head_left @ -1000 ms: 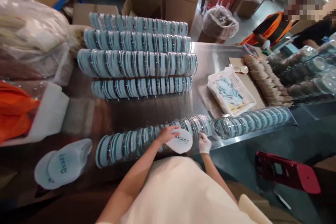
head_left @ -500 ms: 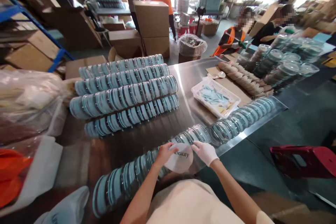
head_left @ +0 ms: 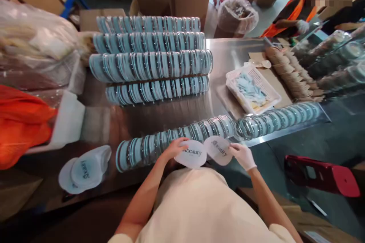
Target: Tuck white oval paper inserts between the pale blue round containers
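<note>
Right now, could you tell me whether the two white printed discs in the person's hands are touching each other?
Touching: the head view shows the left disc overlapping the right disc at their inner edges.

Left disc (head_left: 193, 153): white, in left hand (head_left: 173, 148), dark print, reads "beauty", 1st letters before it not legible.
Right disc (head_left: 219, 149): white, in gloved right hand (head_left: 242, 155), same kind of print, tilted, too blurred to read.
White stack (head_left: 84, 168): lies on table (head_left: 159, 115) by the near left edge, dark print turned sideways, looks like same "beauty" mark, not fully legible.
Other text: none readable.
</note>
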The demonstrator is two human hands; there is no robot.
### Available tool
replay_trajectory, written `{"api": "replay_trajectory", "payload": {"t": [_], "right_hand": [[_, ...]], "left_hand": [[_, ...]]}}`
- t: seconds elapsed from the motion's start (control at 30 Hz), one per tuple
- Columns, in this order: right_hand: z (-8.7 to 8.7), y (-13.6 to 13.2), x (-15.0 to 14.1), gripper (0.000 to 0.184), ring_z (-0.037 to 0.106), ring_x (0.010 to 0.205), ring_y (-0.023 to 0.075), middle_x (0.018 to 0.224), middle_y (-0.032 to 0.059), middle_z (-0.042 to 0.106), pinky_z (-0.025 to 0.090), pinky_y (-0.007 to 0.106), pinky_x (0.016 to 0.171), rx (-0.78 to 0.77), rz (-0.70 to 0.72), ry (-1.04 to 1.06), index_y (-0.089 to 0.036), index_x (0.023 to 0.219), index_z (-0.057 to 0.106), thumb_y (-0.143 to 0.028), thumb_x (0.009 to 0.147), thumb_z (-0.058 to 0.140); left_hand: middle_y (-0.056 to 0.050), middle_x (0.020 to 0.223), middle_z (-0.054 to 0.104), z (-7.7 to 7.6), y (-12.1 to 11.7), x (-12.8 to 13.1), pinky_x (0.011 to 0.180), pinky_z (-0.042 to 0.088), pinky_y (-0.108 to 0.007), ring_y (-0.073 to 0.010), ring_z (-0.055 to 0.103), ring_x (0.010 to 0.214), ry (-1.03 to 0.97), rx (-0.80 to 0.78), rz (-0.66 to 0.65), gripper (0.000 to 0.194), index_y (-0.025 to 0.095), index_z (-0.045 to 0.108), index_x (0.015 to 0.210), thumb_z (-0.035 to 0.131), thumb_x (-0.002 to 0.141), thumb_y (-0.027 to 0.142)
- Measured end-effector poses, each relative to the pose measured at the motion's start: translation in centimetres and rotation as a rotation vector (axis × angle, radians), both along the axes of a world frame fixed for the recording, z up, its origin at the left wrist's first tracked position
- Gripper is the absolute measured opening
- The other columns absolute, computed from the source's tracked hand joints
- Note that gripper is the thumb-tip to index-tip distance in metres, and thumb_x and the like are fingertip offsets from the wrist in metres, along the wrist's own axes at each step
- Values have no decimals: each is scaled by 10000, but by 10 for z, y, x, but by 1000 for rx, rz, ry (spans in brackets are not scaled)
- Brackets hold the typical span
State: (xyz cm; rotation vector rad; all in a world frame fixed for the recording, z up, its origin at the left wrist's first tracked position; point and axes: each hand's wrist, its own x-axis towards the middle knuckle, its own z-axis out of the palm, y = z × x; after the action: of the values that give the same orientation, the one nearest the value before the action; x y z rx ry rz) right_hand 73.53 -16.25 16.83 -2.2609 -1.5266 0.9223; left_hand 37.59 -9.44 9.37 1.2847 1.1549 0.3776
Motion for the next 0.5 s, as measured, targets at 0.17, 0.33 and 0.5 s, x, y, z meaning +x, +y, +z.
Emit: {"api": "replay_trajectory", "payload": {"t": [0.17,0.33,0.5], "right_hand": [[26,37,-17,299,722,843,215,907,81,798,512,275,777,175,17,-270,-195,957,794,-372,889,564],[54,76,-65,259,709,806,201,910,91,788,407,263,684,-58,191,-587,-190,988,773,-295,954,539],[62,98,-72,267,724,914,231,986,105,790,414,276,721,-169,282,-617,-199,1032,763,-318,974,530]], "left_hand": [[-108,1119,788,-13,24,-2,911,560,-351,-260,721,993,-10,148,161,446,134,745,1174,707,827,411],[-93,1087,809,-21,44,10,968,548,-354,-264,735,1016,12,245,158,366,136,788,1091,715,799,344],[-86,1097,811,-29,39,8,949,555,-357,-263,738,1006,1,276,145,393,150,786,1129,720,821,384]]}}
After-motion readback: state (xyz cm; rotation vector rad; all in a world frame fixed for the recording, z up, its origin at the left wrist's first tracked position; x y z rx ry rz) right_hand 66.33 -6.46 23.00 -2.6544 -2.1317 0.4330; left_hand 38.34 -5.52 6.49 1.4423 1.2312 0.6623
